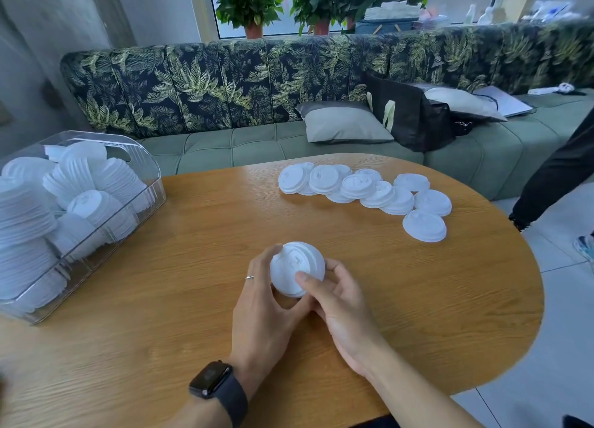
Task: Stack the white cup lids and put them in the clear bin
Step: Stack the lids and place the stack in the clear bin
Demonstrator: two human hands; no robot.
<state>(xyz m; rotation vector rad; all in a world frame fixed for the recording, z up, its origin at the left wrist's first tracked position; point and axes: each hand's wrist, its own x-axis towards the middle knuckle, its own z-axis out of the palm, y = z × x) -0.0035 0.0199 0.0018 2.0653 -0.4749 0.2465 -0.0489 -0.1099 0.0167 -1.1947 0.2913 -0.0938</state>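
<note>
Both hands hold a small stack of white cup lids above the middle of the wooden table. My left hand curls round the stack's left side and underside. My right hand grips it from the right, thumb pressed on the top lid. Several loose white lids lie overlapping in a row at the far right of the table. The clear bin stands at the table's left edge, packed with several stacks of lids.
A green sofa with leaf-print backrest runs behind the table, bearing a grey cushion and a black bag. A person's dark-trousered leg stands at the right, beside the table's rounded edge.
</note>
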